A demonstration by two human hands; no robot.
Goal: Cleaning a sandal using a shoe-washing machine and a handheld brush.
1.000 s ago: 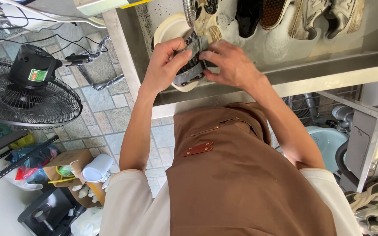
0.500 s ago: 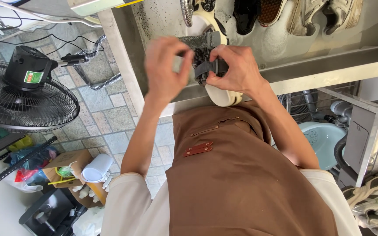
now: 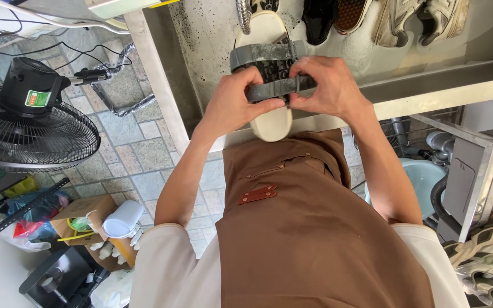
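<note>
A cream-soled sandal with two grey straps lies lengthwise over the front rim of a steel sink, its heel toward me. My left hand and my right hand both pinch the nearer grey strap, one at each end. The farther strap lies flat across the sole. A brown apron covers my front below the hands.
Several other shoes sit wet in the back of the sink, beside a metal hose. A black floor fan stands at left on the tiled floor. A cardboard box with a white cup is lower left; a light blue basin at right.
The sandal has been turned from a bunched, tilted hold to lying flat and lengthwise on the sink rim. Both hands have shifted onto the ends of the nearer strap.
</note>
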